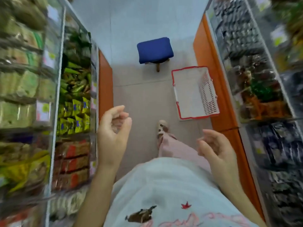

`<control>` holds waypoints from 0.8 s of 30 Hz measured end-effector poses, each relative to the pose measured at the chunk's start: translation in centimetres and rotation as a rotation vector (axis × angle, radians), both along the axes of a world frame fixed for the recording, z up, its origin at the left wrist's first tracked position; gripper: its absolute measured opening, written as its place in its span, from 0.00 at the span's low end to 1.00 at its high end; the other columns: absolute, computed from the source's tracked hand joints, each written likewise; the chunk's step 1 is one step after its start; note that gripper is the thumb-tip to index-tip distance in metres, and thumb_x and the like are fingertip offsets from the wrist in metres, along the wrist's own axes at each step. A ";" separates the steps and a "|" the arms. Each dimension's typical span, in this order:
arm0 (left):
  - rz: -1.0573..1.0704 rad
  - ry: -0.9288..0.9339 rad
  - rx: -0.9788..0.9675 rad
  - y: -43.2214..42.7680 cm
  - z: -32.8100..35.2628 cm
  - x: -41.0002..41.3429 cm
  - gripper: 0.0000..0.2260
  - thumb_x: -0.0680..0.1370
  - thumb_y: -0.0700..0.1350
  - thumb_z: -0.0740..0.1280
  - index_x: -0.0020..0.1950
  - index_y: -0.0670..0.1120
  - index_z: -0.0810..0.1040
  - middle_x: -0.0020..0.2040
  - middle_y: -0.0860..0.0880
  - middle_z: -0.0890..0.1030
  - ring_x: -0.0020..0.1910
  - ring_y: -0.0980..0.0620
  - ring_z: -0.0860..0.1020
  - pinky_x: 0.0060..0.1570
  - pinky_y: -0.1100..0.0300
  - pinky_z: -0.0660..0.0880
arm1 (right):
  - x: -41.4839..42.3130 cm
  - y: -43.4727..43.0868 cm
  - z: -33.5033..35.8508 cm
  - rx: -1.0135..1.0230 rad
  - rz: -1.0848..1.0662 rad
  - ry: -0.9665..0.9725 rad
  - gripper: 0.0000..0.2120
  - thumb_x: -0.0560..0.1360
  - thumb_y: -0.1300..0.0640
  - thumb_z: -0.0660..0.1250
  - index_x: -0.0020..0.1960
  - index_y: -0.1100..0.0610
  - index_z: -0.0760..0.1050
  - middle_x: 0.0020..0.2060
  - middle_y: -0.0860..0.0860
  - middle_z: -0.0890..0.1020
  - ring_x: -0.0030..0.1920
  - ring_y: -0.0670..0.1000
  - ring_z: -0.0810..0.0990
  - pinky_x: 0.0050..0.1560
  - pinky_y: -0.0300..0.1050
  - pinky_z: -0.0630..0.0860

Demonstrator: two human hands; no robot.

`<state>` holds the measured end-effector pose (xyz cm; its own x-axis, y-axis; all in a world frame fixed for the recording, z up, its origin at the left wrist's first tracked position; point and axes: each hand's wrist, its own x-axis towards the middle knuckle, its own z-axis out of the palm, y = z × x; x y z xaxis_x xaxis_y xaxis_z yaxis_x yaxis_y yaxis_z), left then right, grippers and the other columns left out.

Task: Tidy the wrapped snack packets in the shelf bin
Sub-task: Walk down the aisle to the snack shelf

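Note:
I look down a narrow shop aisle between two racks of clear shelf bins. My left hand (113,130) hovers in mid-air beside the left rack, fingers loosely curled, holding nothing. My right hand (213,146) hangs over the floor near the right rack, fingers also curled and empty. Left bins hold green wrapped packets (75,81), yellow packets (74,117) and red-brown packets (72,163). Right bins hold dark wrapped snack packets (237,33). The picture is blurred, so which bin is the task's one I cannot tell.
A blue stool (155,49) stands in the middle of the aisle ahead. A white basket with a red rim (178,95) lies on the tiled floor by the right rack. Orange rack bases (105,82) line both sides. My foot (162,128) is forward.

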<state>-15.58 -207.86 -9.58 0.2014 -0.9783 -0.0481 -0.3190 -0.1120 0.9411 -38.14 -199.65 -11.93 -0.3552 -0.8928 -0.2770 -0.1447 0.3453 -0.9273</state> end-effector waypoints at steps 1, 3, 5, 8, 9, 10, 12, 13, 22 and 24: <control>0.009 -0.004 -0.002 -3.2 0.1 -0.3 0.13 0.75 0.33 0.66 0.58 0.45 0.74 0.47 0.51 0.78 0.44 0.61 0.76 0.48 0.67 0.73 | -0.4 -3.9 0.1 -0.012 -0.002 0.004 0.15 0.75 0.64 0.66 0.54 0.46 0.73 0.43 0.53 0.79 0.44 0.54 0.80 0.44 0.44 0.78; 0.015 -0.015 -0.004 -9.2 0.4 -0.6 0.13 0.75 0.34 0.66 0.58 0.46 0.75 0.46 0.52 0.79 0.44 0.60 0.77 0.47 0.69 0.73 | -1.2 -11.8 0.7 -0.039 -0.004 0.021 0.14 0.75 0.63 0.66 0.55 0.46 0.73 0.44 0.53 0.79 0.45 0.52 0.79 0.46 0.43 0.78; 0.019 -0.026 0.019 -14.2 0.5 -0.6 0.14 0.75 0.35 0.66 0.57 0.50 0.75 0.46 0.53 0.79 0.44 0.59 0.77 0.46 0.69 0.74 | -1.6 -19.3 1.3 -0.045 0.000 0.039 0.12 0.76 0.60 0.66 0.57 0.49 0.73 0.45 0.53 0.79 0.46 0.53 0.80 0.46 0.46 0.80; 0.012 -0.010 0.058 -21.7 0.1 -0.7 0.14 0.75 0.40 0.67 0.55 0.56 0.75 0.46 0.54 0.80 0.44 0.59 0.77 0.46 0.69 0.74 | -1.9 -30.1 2.0 -0.061 -0.012 0.061 0.12 0.76 0.58 0.66 0.58 0.51 0.73 0.46 0.52 0.79 0.47 0.55 0.80 0.47 0.54 0.80; 0.004 -0.003 0.066 -24.6 0.0 -0.9 0.14 0.74 0.41 0.67 0.55 0.57 0.75 0.46 0.54 0.80 0.44 0.59 0.77 0.46 0.69 0.74 | -2.1 -33.6 2.0 -0.067 -0.026 0.056 0.12 0.76 0.59 0.65 0.58 0.52 0.73 0.46 0.52 0.79 0.47 0.55 0.80 0.48 0.57 0.79; -0.011 -0.002 0.065 -27.8 -0.2 -1.2 0.13 0.73 0.42 0.66 0.54 0.58 0.74 0.46 0.54 0.80 0.45 0.58 0.78 0.46 0.69 0.74 | -2.2 -37.0 2.0 -0.073 -0.042 0.053 0.12 0.76 0.59 0.65 0.59 0.52 0.73 0.46 0.52 0.79 0.48 0.55 0.80 0.48 0.58 0.79; -0.076 -0.009 0.050 -35.1 -0.6 -1.8 0.13 0.73 0.42 0.66 0.54 0.58 0.74 0.46 0.54 0.79 0.45 0.58 0.78 0.47 0.68 0.74 | -2.6 -43.3 1.6 -0.083 -0.094 0.048 0.12 0.76 0.59 0.65 0.59 0.53 0.73 0.46 0.52 0.79 0.48 0.55 0.80 0.49 0.58 0.79; -0.127 -0.015 0.047 -38.9 -0.8 -2.3 0.14 0.73 0.41 0.66 0.54 0.58 0.74 0.46 0.54 0.79 0.46 0.58 0.77 0.47 0.68 0.73 | -3.0 -46.0 1.3 -0.080 -0.130 0.041 0.13 0.76 0.59 0.65 0.59 0.53 0.73 0.46 0.52 0.79 0.47 0.54 0.80 0.49 0.56 0.79; -0.686 -0.059 0.075 -65.3 0.6 -14.2 0.12 0.73 0.42 0.67 0.54 0.55 0.76 0.46 0.58 0.80 0.43 0.62 0.77 0.42 0.73 0.71 | -5.5 -55.1 -0.8 0.043 -0.649 -0.096 0.13 0.74 0.62 0.67 0.51 0.43 0.74 0.44 0.50 0.80 0.43 0.50 0.80 0.41 0.40 0.78; -0.783 -0.052 0.084 -69.2 0.5 -18.3 0.12 0.71 0.43 0.66 0.53 0.55 0.77 0.45 0.60 0.80 0.43 0.62 0.77 0.42 0.72 0.72 | -6.4 -55.7 -1.5 0.066 -0.786 -0.086 0.13 0.74 0.64 0.66 0.51 0.46 0.74 0.43 0.51 0.80 0.42 0.52 0.80 0.40 0.40 0.78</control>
